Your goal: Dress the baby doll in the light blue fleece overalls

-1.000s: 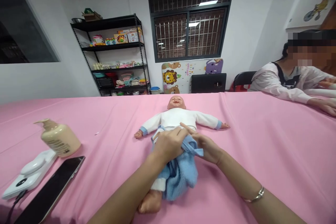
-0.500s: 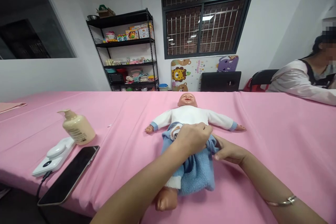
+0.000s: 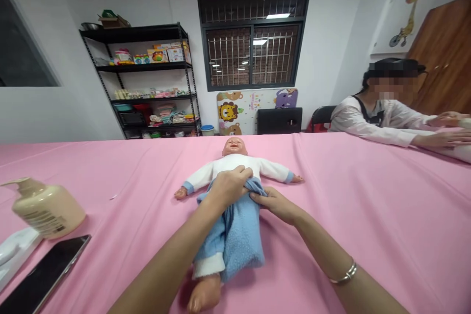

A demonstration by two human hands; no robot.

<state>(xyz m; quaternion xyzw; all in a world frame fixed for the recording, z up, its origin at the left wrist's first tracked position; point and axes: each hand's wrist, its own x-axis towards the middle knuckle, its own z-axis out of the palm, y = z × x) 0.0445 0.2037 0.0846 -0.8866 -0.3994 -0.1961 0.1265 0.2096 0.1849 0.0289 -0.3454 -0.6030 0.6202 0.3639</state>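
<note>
A doll [image 3: 235, 164] in a white top lies on its back mid-table [image 3: 368, 216], blue trousers [image 3: 235, 235] at its waist. The left hand [image 3: 228, 187] grips the waistband; the right hand [image 3: 275, 203] pinches its other side. A lotion bottle [image 3: 46, 208] and a phone [image 3: 40, 274] lie well apart at left.

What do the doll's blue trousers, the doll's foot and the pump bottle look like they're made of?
Blue trousers: fuzzy, matte pile, probably fleece. The left hand and right hand grip their waistband. Doll's foot: smooth, slightly glossy, likely vinyl or plastic. Pump bottle: beige, smooth, faint sheen, apparently plastic.
</note>
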